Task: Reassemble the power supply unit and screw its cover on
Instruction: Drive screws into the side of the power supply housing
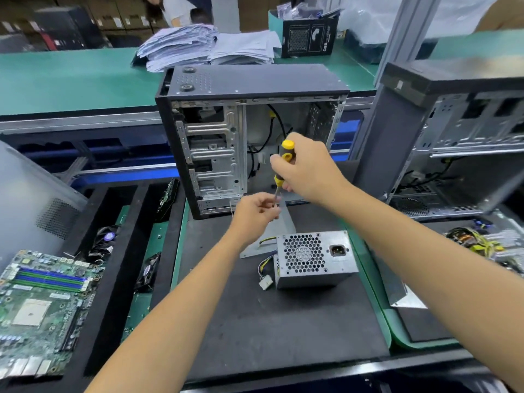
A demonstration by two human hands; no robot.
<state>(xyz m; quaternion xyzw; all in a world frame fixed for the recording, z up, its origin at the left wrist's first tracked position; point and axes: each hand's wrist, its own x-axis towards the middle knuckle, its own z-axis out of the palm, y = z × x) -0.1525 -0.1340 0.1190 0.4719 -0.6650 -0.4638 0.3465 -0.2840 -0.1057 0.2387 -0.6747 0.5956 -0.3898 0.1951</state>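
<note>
Mat edges: the black mat has a green border on its left and right sides; its far edge meets the open case, its near edge runs along the bench front.
Open room: bare mat lies in front of and to the left of the PSU; a thin metal panel stands tilted just behind the PSU, between it and the case.
Right margin: a 2nd case stands beyond the right border, with a cable bundle near it.
Left margin: a motherboard lies well apart from the mat, with 2 fans in the channel between.
PSU position: right of centre on the mat, below both hands, touched by neither.
PSU appearance: grey metal box; the face toward the viewer carries a honeycomb grille and a power socket. Coloured wires with a white connector leave its left side.
Right hand: fingers curled round the yellow-and-black handle of a screwdriver, shaft pointing down.
Left hand: fingers curled, pinching at the tip of the shaft; whether a screw is held cannot be told.
Background: paper stacks and a black box on the green bench behind.
</note>
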